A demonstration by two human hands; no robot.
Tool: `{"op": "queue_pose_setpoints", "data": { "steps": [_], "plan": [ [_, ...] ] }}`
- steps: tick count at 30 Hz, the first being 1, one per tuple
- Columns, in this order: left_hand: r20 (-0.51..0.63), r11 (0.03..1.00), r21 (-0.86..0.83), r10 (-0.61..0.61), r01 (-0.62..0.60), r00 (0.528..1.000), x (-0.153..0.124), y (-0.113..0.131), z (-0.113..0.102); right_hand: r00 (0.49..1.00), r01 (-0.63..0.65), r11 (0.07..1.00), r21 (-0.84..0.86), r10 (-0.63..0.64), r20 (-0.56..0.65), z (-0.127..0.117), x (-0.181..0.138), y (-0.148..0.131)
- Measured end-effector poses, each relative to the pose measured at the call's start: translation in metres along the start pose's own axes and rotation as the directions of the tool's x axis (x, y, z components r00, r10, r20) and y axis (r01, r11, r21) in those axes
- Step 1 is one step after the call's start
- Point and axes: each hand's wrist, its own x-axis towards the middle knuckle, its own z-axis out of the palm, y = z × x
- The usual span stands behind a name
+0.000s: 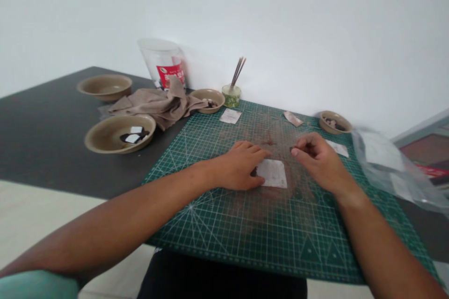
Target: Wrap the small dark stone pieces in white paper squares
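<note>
My left hand [242, 166] rests on the green cutting mat [245, 224], fingers curled down onto the left edge of a pale square sheet [273, 174] that lies flat in the mat's middle. A small dark bit shows under its fingertips. My right hand [315, 156] hovers just right of the sheet with its fingers pinched together on something small and dark that I cannot make out. Brown dust stains the mat around both hands.
Three tan bowls [119, 133] [104, 86] [209, 100] and a crumpled beige cloth [157, 105] lie at the left. A plastic jar [164, 63], a cup of sticks [232, 93], small paper pieces [230, 116], another bowl [334, 122] and a clear bag [389, 163] ring the mat.
</note>
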Motion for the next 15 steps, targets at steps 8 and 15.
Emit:
{"op": "queue_pose_setpoints", "data": {
  "steps": [8, 15],
  "plan": [
    [0.007, 0.998, -0.04, -0.049, 0.049, 0.999, 0.004, 0.001, 0.007, 0.998, -0.048, 0.997, -0.068, 0.051, 0.045, 0.001, 0.003, 0.003],
    [-0.045, 0.994, 0.069, -0.081, 0.084, 0.996, 0.001, 0.001, 0.013, 0.835, -0.15, 0.984, -0.098, 0.179, 0.521, -0.013, -0.002, 0.01]
  ]
}}
